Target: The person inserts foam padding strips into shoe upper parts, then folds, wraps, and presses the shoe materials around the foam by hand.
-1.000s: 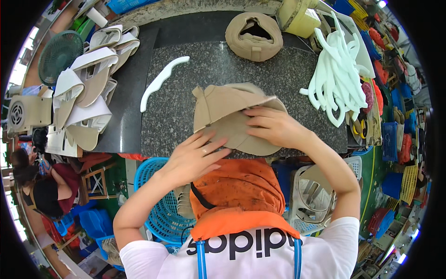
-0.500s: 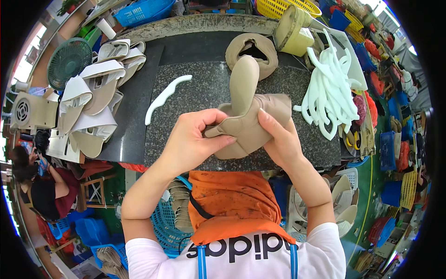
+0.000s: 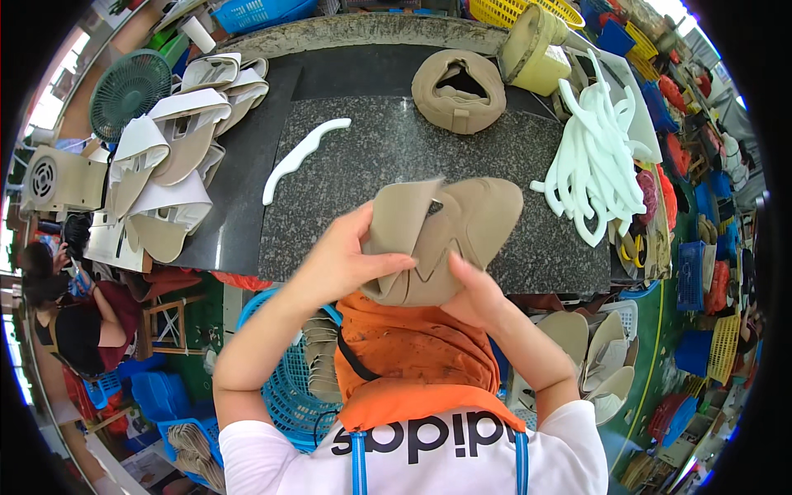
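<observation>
A beige shoe upper is held in front of me over the near edge of the dark speckled worktop. My left hand is closed on its left side, with the thumb pressing the raised flap. At the lower right, my right hand grips the same piece, its thumb lying on the near surface; the other fingers are hidden behind. A wavy white foam strip lies by itself to the left. Farther back sits another beige upper, curled into a ring with a dark opening.
Many white foam strips are heaped at the right. Flat beige pieces with white lining are stacked at the left, near a green fan. A stained yellowish container stands at the back right. Blue baskets stand below the table edge.
The held upper has been turned and brought lower and nearer me; its long tongue-shaped part, upright before, now leans right. Both hands still hold it, and my view has shifted slightly.
</observation>
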A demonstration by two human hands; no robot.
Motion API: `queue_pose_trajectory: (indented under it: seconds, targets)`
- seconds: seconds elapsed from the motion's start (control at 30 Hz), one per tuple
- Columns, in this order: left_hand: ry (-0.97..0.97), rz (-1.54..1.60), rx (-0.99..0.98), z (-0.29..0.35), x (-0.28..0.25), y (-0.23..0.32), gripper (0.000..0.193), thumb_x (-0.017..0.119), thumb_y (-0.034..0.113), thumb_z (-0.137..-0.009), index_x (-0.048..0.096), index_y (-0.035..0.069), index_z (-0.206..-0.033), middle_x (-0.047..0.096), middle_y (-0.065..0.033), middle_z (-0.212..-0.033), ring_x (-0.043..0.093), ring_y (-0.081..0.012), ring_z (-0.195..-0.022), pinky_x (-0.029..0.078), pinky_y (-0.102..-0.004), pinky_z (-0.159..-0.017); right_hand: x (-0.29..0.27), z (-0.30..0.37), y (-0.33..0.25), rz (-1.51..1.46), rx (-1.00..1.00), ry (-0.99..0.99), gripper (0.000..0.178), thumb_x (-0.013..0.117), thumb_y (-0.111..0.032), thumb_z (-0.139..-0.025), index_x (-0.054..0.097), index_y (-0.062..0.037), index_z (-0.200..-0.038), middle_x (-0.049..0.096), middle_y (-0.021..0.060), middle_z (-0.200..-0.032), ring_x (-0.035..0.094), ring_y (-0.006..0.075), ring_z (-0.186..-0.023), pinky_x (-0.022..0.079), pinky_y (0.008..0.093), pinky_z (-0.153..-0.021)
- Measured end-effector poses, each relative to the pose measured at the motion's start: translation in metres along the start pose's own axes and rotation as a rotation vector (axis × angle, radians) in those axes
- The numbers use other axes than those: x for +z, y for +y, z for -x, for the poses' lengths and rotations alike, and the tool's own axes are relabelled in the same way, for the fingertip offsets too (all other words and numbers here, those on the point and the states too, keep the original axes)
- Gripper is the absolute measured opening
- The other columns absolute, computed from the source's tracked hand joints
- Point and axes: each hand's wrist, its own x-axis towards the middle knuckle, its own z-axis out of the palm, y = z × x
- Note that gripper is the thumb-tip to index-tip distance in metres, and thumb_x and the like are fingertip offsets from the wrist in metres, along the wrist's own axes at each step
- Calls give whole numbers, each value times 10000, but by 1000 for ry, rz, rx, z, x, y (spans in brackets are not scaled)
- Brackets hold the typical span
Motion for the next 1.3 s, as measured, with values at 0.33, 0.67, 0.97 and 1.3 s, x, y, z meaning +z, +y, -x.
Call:
queue_pose_trajectory:
  seconds: [0.33,0.67,0.97,1.3]
  targets:
    - [219,488,35,3,11,-16,279,631,18,-856,594,-14,-1130,660,-80,-1065,623,-141,-976,496,-287,-856,-1,1,-17,-130,-85,-91,570,471,-266,-941,272,-34,-1422,372,131,-1436,383,304,-1314,307,487,-1090]
    - [248,454,0,-19,31,-25,300,569,60,-912,534,-22,-1198,629,-82,-1113,593,-130,-1013,483,-279,-867,-18,-6,-37,-10,-8,-24,528,504,-214,-940,319,-28,-1398,459,126,-1358,488,293,-1225,416,467,-1016]
    - [347,619,36,-36,43,-32,335,548,92,-927,485,-19,-1236,595,-85,-1173,578,-127,-1042,472,-288,-885,-17,5,-39,-202,-175,-47,596,604,-159,-871,339,2,-1380,480,139,-1333,491,261,-1219,409,405,-1012]
    - [152,-8,33,-40,30,-40,203,628,60,-823,638,-1,-1017,690,-118,-911,664,-162,-796,519,-292,-712,0,11,-37,515,-472,217,512,637,46,-817,456,10,-1295,542,85,-1237,519,183,-1138,411,343,-982]
